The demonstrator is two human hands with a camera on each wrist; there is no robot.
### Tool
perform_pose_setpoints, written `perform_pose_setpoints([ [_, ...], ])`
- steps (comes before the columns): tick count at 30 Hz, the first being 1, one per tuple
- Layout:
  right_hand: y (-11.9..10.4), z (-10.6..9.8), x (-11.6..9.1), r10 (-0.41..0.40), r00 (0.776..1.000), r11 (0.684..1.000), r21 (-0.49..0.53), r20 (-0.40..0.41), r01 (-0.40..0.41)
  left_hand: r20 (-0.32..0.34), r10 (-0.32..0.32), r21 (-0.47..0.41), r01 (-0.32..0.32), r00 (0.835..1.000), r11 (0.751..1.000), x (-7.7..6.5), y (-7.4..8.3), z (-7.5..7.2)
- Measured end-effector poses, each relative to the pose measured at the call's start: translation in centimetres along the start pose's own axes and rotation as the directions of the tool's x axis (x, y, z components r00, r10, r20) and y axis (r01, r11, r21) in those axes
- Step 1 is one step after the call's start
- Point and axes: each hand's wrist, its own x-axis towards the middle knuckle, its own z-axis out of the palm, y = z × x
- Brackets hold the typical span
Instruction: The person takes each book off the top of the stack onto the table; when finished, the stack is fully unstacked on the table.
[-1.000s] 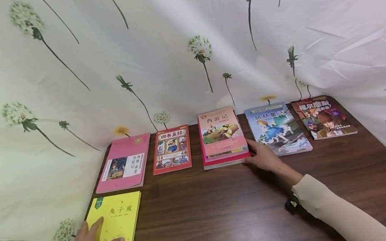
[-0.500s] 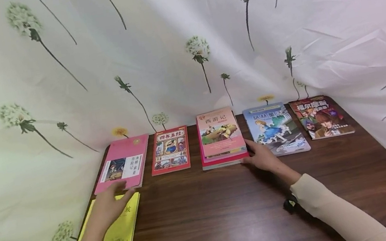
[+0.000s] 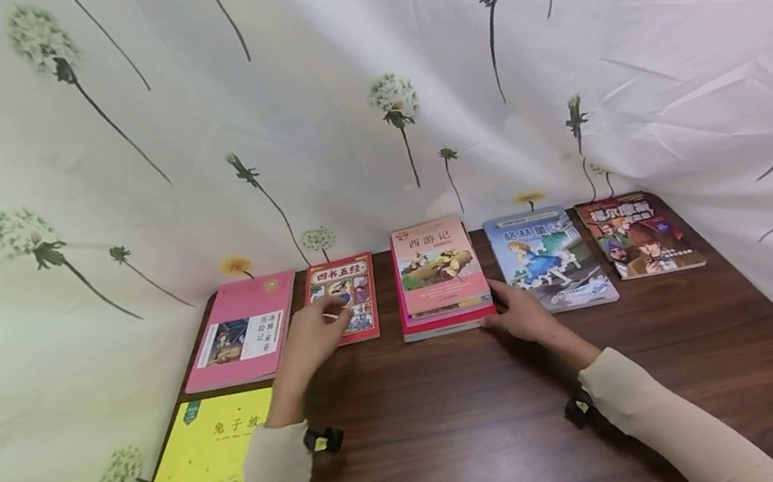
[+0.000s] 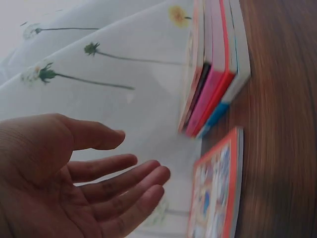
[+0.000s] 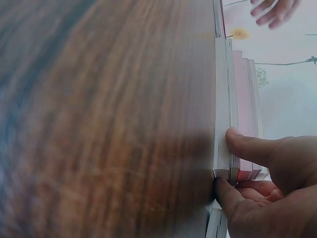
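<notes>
My left hand (image 3: 313, 333) is in the air over the red comic-covered book (image 3: 361, 321), its fingers loosely bent and nothing held. In the left wrist view the fingers (image 4: 121, 193) are spread apart from that book. Mid-table lies a stack of books (image 3: 439, 266), a peach-covered one on top and a red-edged one below. My right hand (image 3: 525, 312) grips the stack's near right corner. Seen from the right wrist, the thumb (image 5: 240, 141) lies on the near page edges and the index finger is at the bottom corner; the other fingers are partly hidden.
To the left are a pink book (image 3: 245, 356) and, nearer, a yellow book (image 3: 188, 475) partly under the left sleeve. Right of the stack lie a blue book (image 3: 548, 257) and a dark comic-style book (image 3: 648, 242). A dandelion-print cloth (image 3: 343, 155) hangs behind the brown table (image 3: 418, 438).
My left hand has lifted off the yellow book and moved up and right, past the pink book, to above the red book. The right hand has stayed at the stack's corner.
</notes>
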Motion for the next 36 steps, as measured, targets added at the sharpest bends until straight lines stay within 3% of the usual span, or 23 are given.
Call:
perform_pose_setpoints([
  [7,-0.3,0.0,0.1,-0.004,1.000,1.000,0.000,0.000,0.004,-0.038,-0.021,-0.095,0.017,0.999,0.995,3.4,1.6,3.6],
  [11,-0.4,0.0,0.0,0.002,1.000,1.000,0.001,0.000,-0.002,-0.053,-0.061,-0.083,0.057,0.997,0.995,4.6,2.1,5.7],
  [16,-0.3,0.0,0.0,0.012,1.000,1.000,0.006,0.002,-0.012,-0.009,-0.126,-0.081,0.125,0.992,0.989,5.5,2.7,7.6],
  [23,-0.1,0.1,0.0,0.002,1.000,1.000,0.009,-0.003,-0.002,0.042,-0.116,-0.105,0.120,0.992,0.987,5.9,3.6,9.2],
  [27,-0.1,0.1,0.0,0.011,1.000,1.000,0.007,0.001,-0.011,0.081,-0.147,-0.141,0.157,0.986,0.977,6.1,3.6,10.1],
  [36,-0.4,0.0,-0.1,0.024,1.000,1.000,0.008,0.007,-0.024,0.064,-0.183,-0.185,0.192,0.981,0.964,6.7,3.2,10.3],
])
